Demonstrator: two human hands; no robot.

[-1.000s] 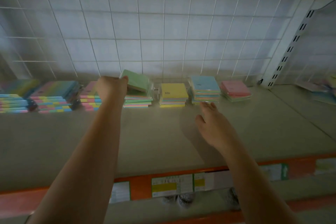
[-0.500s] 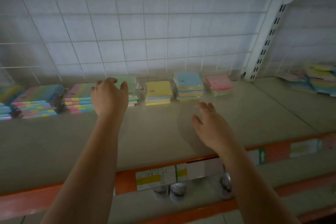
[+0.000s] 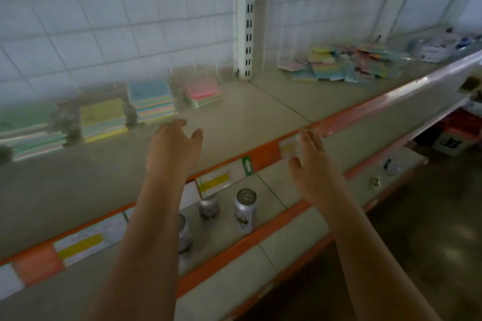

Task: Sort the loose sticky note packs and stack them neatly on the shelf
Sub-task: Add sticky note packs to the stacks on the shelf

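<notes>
Neat stacks of sticky note packs line the back of the shelf: a green-topped stack at the far left, a yellow-topped one, a blue-topped one and a low pink one. A heap of loose pastel packs lies on the neighbouring shelf bay to the right. My left hand hovers over the bare shelf in front of the stacks, fingers relaxed, holding nothing. My right hand is spread flat near the orange front edge, empty too.
A white slotted upright divides the two bays, with wire grid behind. The orange shelf edge carries price labels. Three drink cans stand on the lower shelf beneath my arms. Packaged goods sit far right.
My left hand has let go of the green pack on its stack and drawn back. The view has swung right, bringing the loose heap into sight. Both hands have shifted rightwards.
</notes>
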